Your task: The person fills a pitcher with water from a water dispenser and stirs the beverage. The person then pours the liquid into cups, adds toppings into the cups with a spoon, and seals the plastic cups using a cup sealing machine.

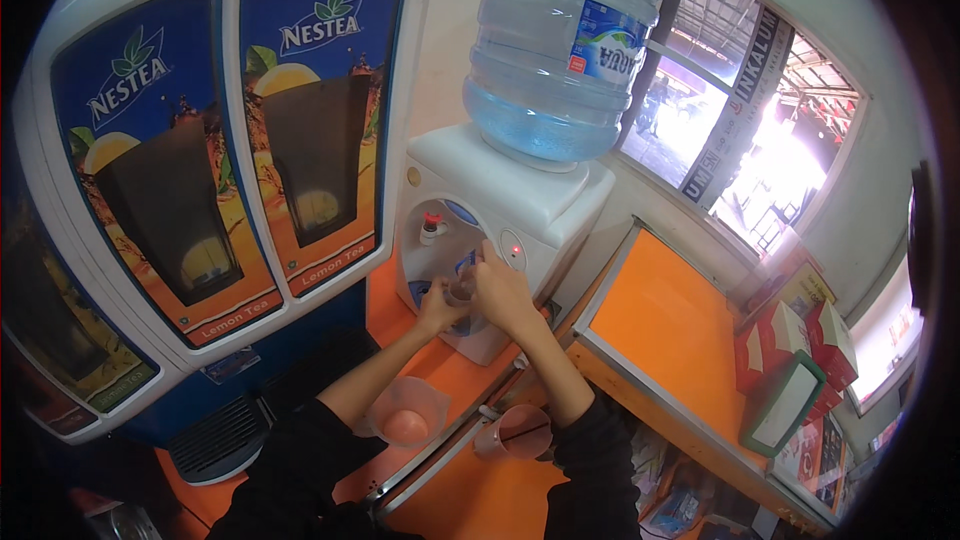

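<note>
A white water dispenser (545,202) with a large upturned blue-tinted water bottle (560,60) stands ahead of me. Inside its recess, my left hand (438,308) is closed around a small clear cup (461,290). My right hand (500,290) is raised beside the cup, fingers curled at the right side of the recess, where a tap would sit; the hand hides what they grip. The red-topped tap (432,226) shows to the left, untouched. Below my forearms are a clear plastic jug or bowl (408,410) and a pinkish translucent cup (515,432) with a dark stick-like thing in it.
A tall drink machine (230,140) with picture panels and a black drip tray (222,440) fills the left. To the right is an orange-topped counter (665,315) with a metal edge, bearing red boxes (780,345) and a green-framed box (783,405). A window (740,110) lies beyond.
</note>
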